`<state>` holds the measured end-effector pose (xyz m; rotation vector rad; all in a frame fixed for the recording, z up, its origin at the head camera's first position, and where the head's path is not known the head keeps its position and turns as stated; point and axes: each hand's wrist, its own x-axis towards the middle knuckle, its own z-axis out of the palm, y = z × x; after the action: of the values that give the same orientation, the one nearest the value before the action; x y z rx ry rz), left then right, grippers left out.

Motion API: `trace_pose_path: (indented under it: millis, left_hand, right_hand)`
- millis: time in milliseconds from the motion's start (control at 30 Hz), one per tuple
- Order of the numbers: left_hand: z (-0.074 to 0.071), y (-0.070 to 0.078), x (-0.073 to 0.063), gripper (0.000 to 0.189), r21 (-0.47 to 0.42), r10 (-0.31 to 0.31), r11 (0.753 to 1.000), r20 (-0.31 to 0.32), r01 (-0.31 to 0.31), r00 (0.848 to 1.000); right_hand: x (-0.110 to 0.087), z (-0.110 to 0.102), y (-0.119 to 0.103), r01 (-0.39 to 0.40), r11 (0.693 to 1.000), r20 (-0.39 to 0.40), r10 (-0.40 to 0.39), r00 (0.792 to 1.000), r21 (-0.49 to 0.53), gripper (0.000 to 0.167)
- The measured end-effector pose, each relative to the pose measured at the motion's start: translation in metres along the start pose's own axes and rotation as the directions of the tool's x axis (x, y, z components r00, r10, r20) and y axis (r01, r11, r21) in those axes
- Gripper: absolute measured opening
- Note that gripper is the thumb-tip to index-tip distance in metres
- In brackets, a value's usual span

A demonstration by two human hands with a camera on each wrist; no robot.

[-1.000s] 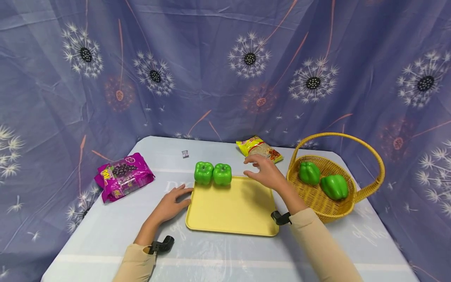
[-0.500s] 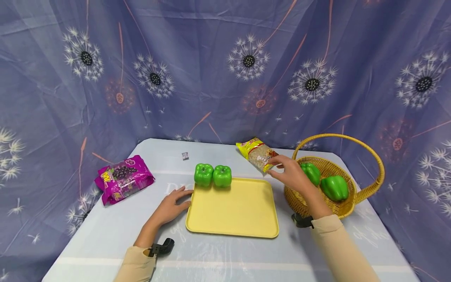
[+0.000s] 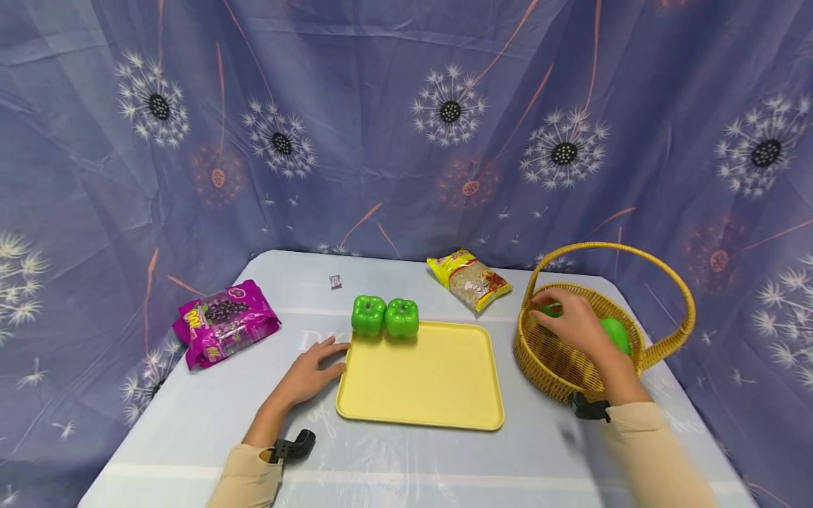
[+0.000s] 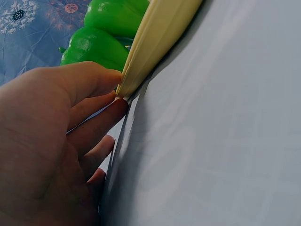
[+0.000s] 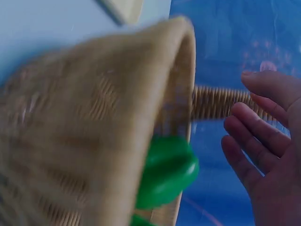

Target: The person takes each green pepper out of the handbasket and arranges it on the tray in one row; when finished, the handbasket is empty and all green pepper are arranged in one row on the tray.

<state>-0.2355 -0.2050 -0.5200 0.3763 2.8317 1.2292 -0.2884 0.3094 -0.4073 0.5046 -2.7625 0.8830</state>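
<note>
My right hand [image 3: 574, 324] hovers over the wicker basket [image 3: 535, 363], fingers loosely bent and holding nothing. One green bell pepper [image 3: 551, 309] in the basket is mostly hidden behind that hand; a second bell pepper [image 3: 617, 334] shows partly beyond the wrist. In the right wrist view, a gap separates the fingers from the bell pepper [image 5: 167, 172] inside the rim. My left hand [image 3: 311, 370] rests on the table, its fingertips touching the left edge of the yellow tray [image 3: 419, 374]. Two green bell peppers [image 3: 368, 316] sit side by side at the tray's back left corner.
The basket's tall arched handle [image 3: 610, 247] rises over its opening. A yellow snack bag [image 3: 470, 279] lies behind the tray, and a purple grape-print bag [image 3: 225, 321] at the left. A tiny wrapped packet [image 3: 335, 282] lies near the back edge. A patterned curtain [image 3: 381, 141] hangs behind.
My right hand has moved right, from above the tray's back right corner, past the snack bag, to over the basket. The left hand and tray have stayed put.
</note>
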Motion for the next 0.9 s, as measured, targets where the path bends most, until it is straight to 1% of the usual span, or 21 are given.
trace_pose_path:
  millis: [100,200,300,400,467,633,733,833,900]
  left_hand:
    - [0.000,0.000,0.001,0.045,0.009,0.001,1.000,-0.004,-0.001,1.000]
    - [0.000,0.001,0.001,0.045,0.008,0.003,1.000,-0.007,-0.003,1.000]
    - [0.000,0.003,0.001,0.045,0.000,0.005,1.000,-0.001,-0.005,1.000]
    - [0.000,0.003,0.000,0.045,0.000,-0.001,1.000,0.001,0.001,1.000]
    - [0.000,0.003,0.000,0.045,0.004,-0.005,1.000,0.003,0.005,1.000]
    - [0.000,0.004,0.000,0.045,0.014,-0.009,1.000,0.003,0.009,1.000]
    - [-0.001,0.004,0.000,0.045,0.014,-0.009,1.000,0.003,0.009,1.000]
    - [0.000,0.003,0.000,0.045,0.009,-0.005,1.000,0.003,0.005,1.000]
    - [0.000,0.002,-0.001,0.045,0.006,-0.006,1.000,0.002,0.006,1.000]
  right_hand:
    - [-0.006,-0.008,0.015,-0.017,1.000,-0.023,0.016,1.000,-0.014,0.030]
    - [-0.013,-0.018,0.024,-0.047,0.998,-0.038,0.046,0.998,-0.036,0.033]
    - [-0.018,-0.027,0.035,-0.073,0.994,-0.049,0.070,0.996,-0.080,0.034]
    - [-0.023,-0.032,0.047,-0.104,0.985,-0.061,0.096,0.993,-0.140,0.035]
    - [-0.026,-0.035,0.053,-0.137,0.976,-0.066,0.127,0.990,-0.172,0.037]
    - [-0.029,-0.044,0.063,-0.212,0.960,-0.079,0.201,0.976,-0.183,0.043]
    - [-0.028,-0.049,0.068,-0.253,0.951,-0.063,0.246,0.967,-0.178,0.049]
    - [-0.027,-0.053,0.073,-0.290,0.937,-0.023,0.291,0.956,-0.196,0.055]
    - [-0.027,-0.055,0.076,-0.307,0.928,0.018,0.318,0.948,-0.213,0.059]
